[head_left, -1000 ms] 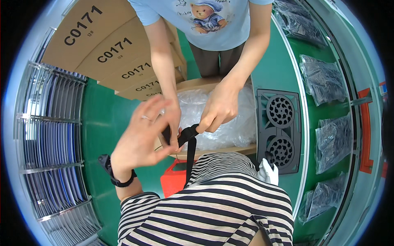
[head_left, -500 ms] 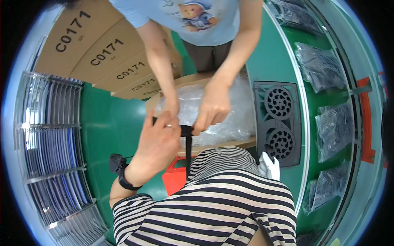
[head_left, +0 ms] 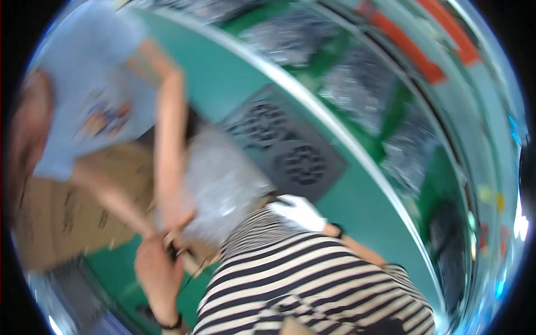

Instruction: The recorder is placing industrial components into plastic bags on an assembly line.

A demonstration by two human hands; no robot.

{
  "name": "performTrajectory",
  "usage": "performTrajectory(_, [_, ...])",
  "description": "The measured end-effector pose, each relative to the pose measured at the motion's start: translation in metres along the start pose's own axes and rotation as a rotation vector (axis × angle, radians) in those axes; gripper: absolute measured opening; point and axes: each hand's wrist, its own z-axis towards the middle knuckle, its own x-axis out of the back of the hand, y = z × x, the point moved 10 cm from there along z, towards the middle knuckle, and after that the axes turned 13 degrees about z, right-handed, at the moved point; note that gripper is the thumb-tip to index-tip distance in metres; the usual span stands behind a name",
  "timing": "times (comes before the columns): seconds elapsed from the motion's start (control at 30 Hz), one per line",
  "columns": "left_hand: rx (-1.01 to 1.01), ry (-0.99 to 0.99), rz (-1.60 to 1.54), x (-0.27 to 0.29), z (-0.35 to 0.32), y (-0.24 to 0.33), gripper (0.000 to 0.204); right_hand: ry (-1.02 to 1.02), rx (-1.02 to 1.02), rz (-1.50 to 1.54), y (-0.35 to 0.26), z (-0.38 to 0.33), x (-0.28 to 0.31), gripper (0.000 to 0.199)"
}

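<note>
My left hand [head_left: 158, 273], bare and smeared by motion, is at the lower left with curled fingers around or against a small black object [head_left: 172, 247]. What that object is does not show clearly. A co-worker's hand [head_left: 177, 212] reaches down just beyond it, close to my fingers. My right hand [head_left: 298, 213] wears a white glove and lies with its fingers stretched out by the near right corner of a carton filled with clear plastic wrapping [head_left: 226, 178]. Nothing shows in that gloved hand.
Across the carton stands a co-worker in a light blue shirt [head_left: 106, 72]. Brown cartons [head_left: 72, 206] are stacked at left. A dark grey tray with two round slotted parts [head_left: 304, 167] lies on the green floor [head_left: 357, 223]. Plastic-wrapped bundles [head_left: 357, 84] sit beyond a white line.
The view has swung right and turned, so the carton and co-worker now appear further left. My gloved right hand shows more fully. The long black strap is no longer visible.
</note>
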Motion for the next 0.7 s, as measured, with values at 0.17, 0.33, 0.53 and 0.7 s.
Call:
performTrajectory(0.17, [0.037, 0.055, -0.023, 0.002, 0.01, 0.001, 0.04, 0.154, -0.14, 0.189, 0.013, -0.006, 0.039, 0.019])
performTrajectory(0.33, [0.05, -0.005, -0.014, -0.001, 0.003, -0.001, 0.037, 0.148, -0.196, 0.161, 0.014, 0.011, 0.039, 0.022])
performTrajectory(0.53, [-0.025, -0.09, -0.003, -0.017, 0.007, 0.013, 0.041, 0.168, -0.199, 0.163, 0.015, 0.012, 0.038, 0.023])
performTrajectory(0.7, [-0.056, -0.068, 0.009, -0.02, 0.008, 0.024, 0.044, 0.229, -0.208, 0.182, 0.017, 0.007, 0.044, 0.024])
